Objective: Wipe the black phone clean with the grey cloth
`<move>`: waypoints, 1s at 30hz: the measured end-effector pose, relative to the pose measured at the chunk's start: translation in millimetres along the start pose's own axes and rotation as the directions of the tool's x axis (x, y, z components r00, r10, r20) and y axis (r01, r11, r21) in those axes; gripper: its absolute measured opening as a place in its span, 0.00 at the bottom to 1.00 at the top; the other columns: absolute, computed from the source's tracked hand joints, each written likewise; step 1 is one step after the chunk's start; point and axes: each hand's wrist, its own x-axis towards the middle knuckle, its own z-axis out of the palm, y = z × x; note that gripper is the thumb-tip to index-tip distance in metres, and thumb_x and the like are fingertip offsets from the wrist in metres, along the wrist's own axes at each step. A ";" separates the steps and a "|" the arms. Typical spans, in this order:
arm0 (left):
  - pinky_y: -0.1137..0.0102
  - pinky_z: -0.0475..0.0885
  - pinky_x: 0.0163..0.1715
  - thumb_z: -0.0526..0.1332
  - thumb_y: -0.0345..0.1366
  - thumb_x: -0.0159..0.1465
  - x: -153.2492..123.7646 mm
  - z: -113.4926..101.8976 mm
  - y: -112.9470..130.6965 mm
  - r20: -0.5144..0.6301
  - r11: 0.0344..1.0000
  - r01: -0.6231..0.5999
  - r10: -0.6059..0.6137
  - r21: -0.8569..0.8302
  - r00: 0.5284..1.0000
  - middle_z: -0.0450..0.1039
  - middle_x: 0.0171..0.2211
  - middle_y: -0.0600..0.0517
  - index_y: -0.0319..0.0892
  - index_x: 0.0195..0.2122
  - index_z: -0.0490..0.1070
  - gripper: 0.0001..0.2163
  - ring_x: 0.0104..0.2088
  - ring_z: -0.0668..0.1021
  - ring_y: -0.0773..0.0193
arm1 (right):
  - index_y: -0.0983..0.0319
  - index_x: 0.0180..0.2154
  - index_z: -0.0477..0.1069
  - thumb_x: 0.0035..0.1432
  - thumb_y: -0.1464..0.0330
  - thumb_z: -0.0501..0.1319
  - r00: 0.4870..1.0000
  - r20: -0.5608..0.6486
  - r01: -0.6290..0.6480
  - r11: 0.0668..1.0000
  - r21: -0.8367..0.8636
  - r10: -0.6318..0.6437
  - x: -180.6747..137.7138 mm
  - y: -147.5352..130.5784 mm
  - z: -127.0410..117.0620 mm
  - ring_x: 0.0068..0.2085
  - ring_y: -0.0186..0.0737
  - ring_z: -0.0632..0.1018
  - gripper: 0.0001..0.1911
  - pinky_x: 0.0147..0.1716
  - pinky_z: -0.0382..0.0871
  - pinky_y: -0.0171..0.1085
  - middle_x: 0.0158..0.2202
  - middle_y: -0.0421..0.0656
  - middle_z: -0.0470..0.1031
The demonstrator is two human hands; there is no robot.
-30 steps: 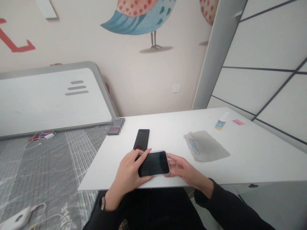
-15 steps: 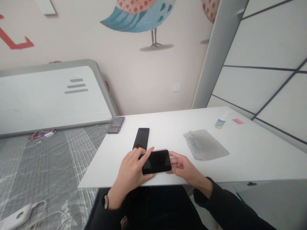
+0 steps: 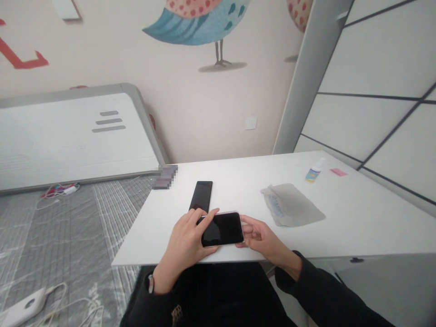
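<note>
A smartphone with a dark screen and pale rim point(image 3: 223, 229) is held just above the near edge of the white table point(image 3: 340, 218). My left hand point(image 3: 185, 243) grips its left end, fingers curled round it, forefinger along the top edge. My right hand point(image 3: 260, 240) holds the right end with bent fingers. A second black phone point(image 3: 201, 195) lies flat just beyond my left fingers.
A grey cloth point(image 3: 291, 205) lies to the right of the phones. A small spray bottle point(image 3: 314, 171) and a pink slip point(image 3: 338, 172) sit at the far right. A blurred dark item point(image 3: 165, 176) rests on the table's far left corner. Cables and a white charger point(image 3: 23, 309) lie on the floor.
The held phone has shifted slightly right and its screen has tilted a little more toward me; my right fingers have curled in under its end.
</note>
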 end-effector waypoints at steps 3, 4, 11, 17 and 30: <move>0.60 0.75 0.44 0.73 0.39 0.56 0.4 -0.6 3.6 0.014 0.987 0.030 -0.028 -0.155 1.000 0.72 0.46 0.47 0.45 0.67 0.62 0.38 0.44 0.77 0.52 | 0.61 0.50 0.72 0.55 0.65 0.71 0.998 -0.039 0.041 0.999 0.008 -0.041 1.1 7.8 0.1 0.36 0.37 0.81 0.21 0.40 0.75 0.36 0.35 0.41 0.80; 0.61 0.75 0.44 0.74 0.40 0.56 0.7 -1.0 4.8 0.021 0.978 0.044 -0.040 -0.206 0.999 0.72 0.46 0.47 0.45 0.68 0.61 0.39 0.44 0.77 0.52 | 0.61 0.48 0.72 0.55 0.64 0.72 0.997 -0.050 0.053 0.998 0.012 -0.053 1.3 10.3 0.2 0.35 0.36 0.81 0.20 0.39 0.74 0.35 0.36 0.42 0.81; 0.59 0.75 0.46 0.75 0.60 0.49 -2.2 -2.4 5.5 0.102 0.909 0.167 -0.138 -0.383 0.985 0.72 0.47 0.49 0.51 0.67 0.62 0.47 0.45 0.78 0.51 | 0.61 0.54 0.70 0.56 0.54 0.73 0.999 -0.020 0.028 0.998 0.047 -0.027 -2.0 10.7 0.7 0.35 0.40 0.82 0.30 0.36 0.73 0.35 0.35 0.44 0.81; 0.55 0.73 0.50 0.74 0.52 0.56 -4.2 -1.5 15.4 0.086 0.913 0.187 -0.166 -0.364 0.982 0.71 0.50 0.47 0.53 0.70 0.58 0.43 0.49 0.76 0.49 | 0.60 0.54 0.72 0.50 0.45 0.73 0.998 -0.034 0.045 0.998 0.041 -0.044 -3.0 8.6 2.0 0.38 0.45 0.82 0.37 0.40 0.75 0.41 0.34 0.44 0.81; 0.39 0.48 0.70 0.71 0.44 0.58 -5.2 -1.2 39.4 0.018 0.792 0.133 -0.153 -0.596 0.988 0.74 0.59 0.47 0.52 0.65 0.63 0.34 0.58 0.76 0.46 | 0.62 0.45 0.78 0.55 0.47 0.71 0.995 -0.086 0.052 0.996 -0.077 -0.059 -13.9 2.9 -2.0 0.28 0.43 0.81 0.27 0.32 0.78 0.41 0.28 0.43 0.81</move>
